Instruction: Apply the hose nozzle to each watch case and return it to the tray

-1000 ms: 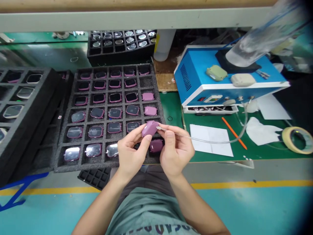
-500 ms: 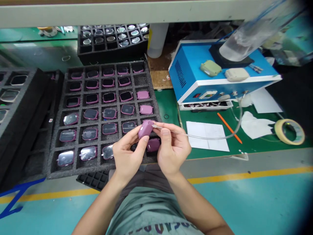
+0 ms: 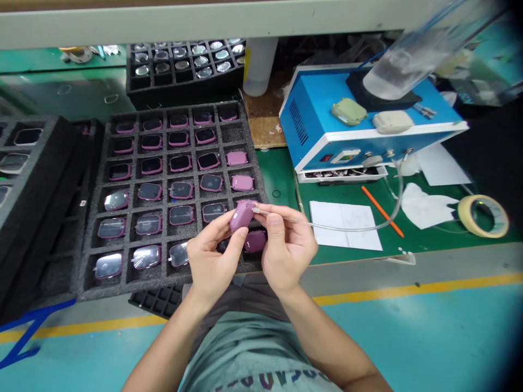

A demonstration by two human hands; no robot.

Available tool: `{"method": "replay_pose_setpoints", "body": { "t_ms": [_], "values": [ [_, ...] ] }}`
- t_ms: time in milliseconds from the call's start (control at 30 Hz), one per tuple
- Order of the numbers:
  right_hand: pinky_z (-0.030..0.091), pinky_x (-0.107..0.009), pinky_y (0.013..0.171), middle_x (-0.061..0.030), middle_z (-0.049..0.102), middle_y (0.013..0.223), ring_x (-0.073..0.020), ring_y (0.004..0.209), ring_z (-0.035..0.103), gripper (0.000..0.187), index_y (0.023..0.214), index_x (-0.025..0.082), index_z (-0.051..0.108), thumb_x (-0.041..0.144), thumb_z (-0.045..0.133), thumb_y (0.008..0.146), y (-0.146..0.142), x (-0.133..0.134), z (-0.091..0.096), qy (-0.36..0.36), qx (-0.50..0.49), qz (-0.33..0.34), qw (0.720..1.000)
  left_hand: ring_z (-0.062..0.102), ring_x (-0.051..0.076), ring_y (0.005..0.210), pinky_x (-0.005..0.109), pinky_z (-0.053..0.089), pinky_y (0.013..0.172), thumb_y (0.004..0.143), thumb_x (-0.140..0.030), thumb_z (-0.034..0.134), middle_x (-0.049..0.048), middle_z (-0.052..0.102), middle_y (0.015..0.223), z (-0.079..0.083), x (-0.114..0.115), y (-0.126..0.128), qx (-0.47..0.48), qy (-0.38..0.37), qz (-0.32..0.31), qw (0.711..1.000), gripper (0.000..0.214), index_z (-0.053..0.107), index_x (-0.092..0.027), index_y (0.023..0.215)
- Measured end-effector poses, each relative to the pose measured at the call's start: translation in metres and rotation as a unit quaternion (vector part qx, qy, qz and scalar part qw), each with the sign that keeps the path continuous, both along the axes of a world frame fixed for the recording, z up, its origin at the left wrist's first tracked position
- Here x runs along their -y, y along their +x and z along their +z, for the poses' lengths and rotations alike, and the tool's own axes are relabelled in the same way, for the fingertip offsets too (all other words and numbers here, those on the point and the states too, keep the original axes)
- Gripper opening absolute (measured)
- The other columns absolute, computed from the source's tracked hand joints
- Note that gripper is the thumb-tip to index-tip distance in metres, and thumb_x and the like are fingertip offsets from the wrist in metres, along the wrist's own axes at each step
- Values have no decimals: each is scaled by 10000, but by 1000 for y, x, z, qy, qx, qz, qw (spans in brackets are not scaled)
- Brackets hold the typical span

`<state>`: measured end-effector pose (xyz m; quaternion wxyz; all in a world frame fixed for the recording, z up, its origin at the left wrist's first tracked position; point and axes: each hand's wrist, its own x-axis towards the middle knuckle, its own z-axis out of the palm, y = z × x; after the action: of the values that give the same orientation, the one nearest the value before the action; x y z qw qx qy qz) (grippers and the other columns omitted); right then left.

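Between thumb and fingers, my left hand (image 3: 214,247) grips a purple watch case (image 3: 242,214), its side turned up. My right hand (image 3: 288,245) pinches the tip end of a clear thin tube (image 3: 345,228), and the tip meets the side of the case; whether it sits in a hole I cannot tell. The tube curves right to the front of a blue machine (image 3: 314,117). Beneath my hands lies a grey foam tray (image 3: 165,215) with purple watch cases in its compartments, most with dark screens up. One purple case (image 3: 255,241) lies just under my fingers.
Stacked foam trays (image 3: 49,179) stand at the left, and another tray of round parts (image 3: 183,81) at the back. A green case (image 3: 349,111) and a beige case (image 3: 393,122) rest on the machine. Paper (image 3: 345,224), an orange stick (image 3: 382,211) and a tape roll (image 3: 482,218) lie right.
The view has shifted very slightly. Both hands keep the same hold on the watch case and the tube, with the tip still against the case.
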<state>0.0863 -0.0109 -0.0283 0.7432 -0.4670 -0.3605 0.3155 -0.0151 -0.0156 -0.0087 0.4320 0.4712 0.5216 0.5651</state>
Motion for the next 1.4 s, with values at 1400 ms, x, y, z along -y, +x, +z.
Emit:
{"method": "replay_pose_setpoints", "body": {
  "t_ms": [1400],
  "values": [
    [686,-317,898,-66,840,1034,-187,985,821,121,1020,216,766,311,693,1006,-1,-6,4,11,-41,37,998,837,248,950,324,692,887,869,-278,819,87,841,1129,-1,-7,-7,-72,42,7,996,309,832,-178,1162]
  ]
}}
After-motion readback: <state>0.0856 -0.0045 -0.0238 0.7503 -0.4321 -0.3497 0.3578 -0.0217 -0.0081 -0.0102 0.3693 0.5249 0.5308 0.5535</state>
